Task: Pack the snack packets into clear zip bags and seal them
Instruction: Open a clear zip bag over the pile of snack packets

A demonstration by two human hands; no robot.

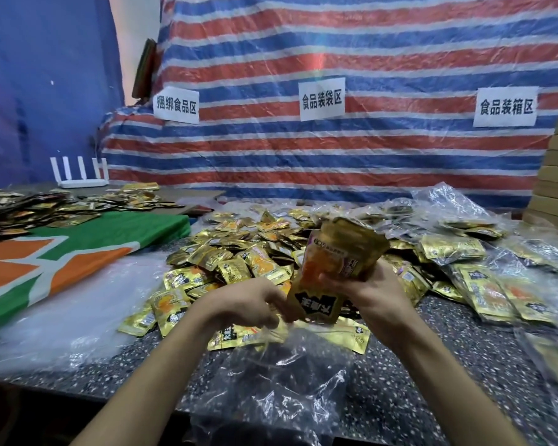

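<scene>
One stack of gold packets (335,262) sits gripped in the right hand (372,292) above the counter (400,365) near edge; left hand (248,305) pinches the clear zip bag (281,387) at its mouth

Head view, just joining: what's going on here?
A person is bagging gold snack packets. The right hand grips a stack of packets upright above a clear zip bag, whose mouth the left hand, blurred, seems to pinch open. The stack is not yet inside. Behind, loose packets are heaped on the speckled table, and filled bags lie to the right.
</scene>
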